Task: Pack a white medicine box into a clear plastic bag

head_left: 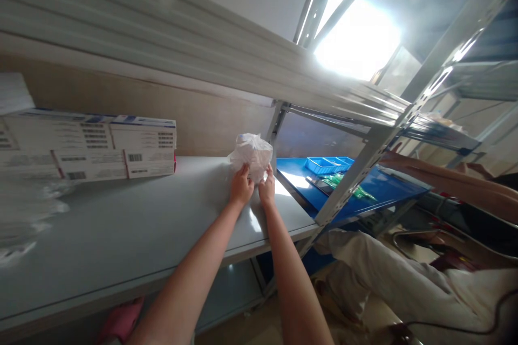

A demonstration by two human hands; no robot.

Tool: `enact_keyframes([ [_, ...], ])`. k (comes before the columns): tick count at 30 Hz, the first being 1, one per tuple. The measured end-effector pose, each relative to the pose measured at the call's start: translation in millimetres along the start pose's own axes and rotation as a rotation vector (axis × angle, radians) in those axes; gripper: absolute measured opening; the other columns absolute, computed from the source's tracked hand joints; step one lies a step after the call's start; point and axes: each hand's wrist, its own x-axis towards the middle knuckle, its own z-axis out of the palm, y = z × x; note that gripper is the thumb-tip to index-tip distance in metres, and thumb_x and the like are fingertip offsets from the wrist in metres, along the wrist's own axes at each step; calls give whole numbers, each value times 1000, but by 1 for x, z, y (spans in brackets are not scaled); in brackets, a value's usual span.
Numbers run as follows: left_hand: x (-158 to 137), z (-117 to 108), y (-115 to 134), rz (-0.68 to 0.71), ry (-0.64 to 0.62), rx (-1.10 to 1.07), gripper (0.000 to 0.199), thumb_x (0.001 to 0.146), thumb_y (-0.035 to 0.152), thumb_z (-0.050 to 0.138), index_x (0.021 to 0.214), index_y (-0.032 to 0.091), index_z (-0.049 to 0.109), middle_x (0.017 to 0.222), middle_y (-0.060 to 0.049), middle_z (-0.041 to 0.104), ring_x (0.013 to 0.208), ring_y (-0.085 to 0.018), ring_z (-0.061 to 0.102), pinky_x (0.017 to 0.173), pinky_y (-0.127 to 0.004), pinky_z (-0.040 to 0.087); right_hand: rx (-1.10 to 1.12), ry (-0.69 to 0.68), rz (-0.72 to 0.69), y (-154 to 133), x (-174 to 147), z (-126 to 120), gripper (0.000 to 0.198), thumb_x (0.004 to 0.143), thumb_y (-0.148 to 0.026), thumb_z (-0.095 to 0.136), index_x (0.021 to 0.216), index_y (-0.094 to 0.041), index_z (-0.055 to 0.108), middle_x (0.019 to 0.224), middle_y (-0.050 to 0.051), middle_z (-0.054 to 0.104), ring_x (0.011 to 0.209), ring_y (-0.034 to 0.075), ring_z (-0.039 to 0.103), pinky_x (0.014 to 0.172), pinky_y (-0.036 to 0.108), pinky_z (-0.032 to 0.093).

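Observation:
A crumpled white plastic bag (253, 152), bunched into a rounded bundle, sits on the grey shelf (194, 210) near its right-hand end, close to a rear upright. My left hand (242, 186) grips the bag's lower left side, fingers curled against it. On the lower right side, my right hand (267, 187) holds the same bag with its fingers pressed in. What the bag contains cannot be made out.
White cartons with barcodes (141, 148) are stacked on the shelf's left, with clear plastic wrapping (28, 215) before them. Rightward, beyond a metal upright (364, 156), a blue table (388, 183) carries a blue tray (324, 166) and green bags (356, 188). A seated person (364, 259) is close by.

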Motion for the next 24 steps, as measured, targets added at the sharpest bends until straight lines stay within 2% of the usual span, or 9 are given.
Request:
enact_keyframes([
  [4, 1, 4, -2, -45, -21, -76, 59, 79, 8, 50, 138, 7, 48, 144, -15, 47, 134, -24, 42, 115, -34, 31, 98, 47, 44, 3, 0, 0, 72, 66, -9, 38, 138, -10, 43, 135, 13, 54, 127, 25, 46, 110, 44, 34],
  [8, 2, 4, -2, -90, -38, -148, 59, 80, 9, 51, 138, 10, 48, 146, -13, 44, 137, -22, 39, 116, -33, 30, 153, 71, 29, 5, 1, -1, 72, 62, -9, 38, 133, -13, 48, 133, 10, 56, 127, 24, 46, 112, 44, 32],
  [12, 3, 1, 2, -137, -61, -224, 62, 78, 8, 55, 139, 12, 47, 147, -12, 42, 138, -22, 37, 116, -32, 28, 167, 87, 26, 9, 2, -1, 68, 62, -11, 39, 130, -15, 51, 130, 9, 58, 123, 23, 49, 109, 43, 35],
  [17, 2, -2, 7, -206, -60, -327, 58, 80, 7, 54, 137, 4, 48, 144, -17, 45, 135, -25, 42, 113, -33, 34, 194, 79, 34, 10, 1, -1, 66, 63, -13, 39, 127, -18, 52, 128, 8, 59, 117, 22, 53, 102, 40, 42],
  [20, -1, -2, 8, -162, -66, -295, 60, 77, 6, 56, 137, 9, 50, 143, -15, 47, 136, -25, 40, 115, -34, 31, 201, 76, 36, 10, 0, 0, 66, 63, -14, 41, 129, -18, 50, 127, 10, 59, 112, 22, 56, 100, 40, 44],
  [24, -3, -1, 7, -124, -67, -232, 63, 77, 10, 58, 139, 18, 49, 144, -9, 48, 138, -23, 37, 117, -35, 27, 213, 57, 14, 11, 0, 1, 67, 65, -15, 42, 132, -17, 46, 129, 11, 57, 114, 23, 56, 98, 40, 46],
])
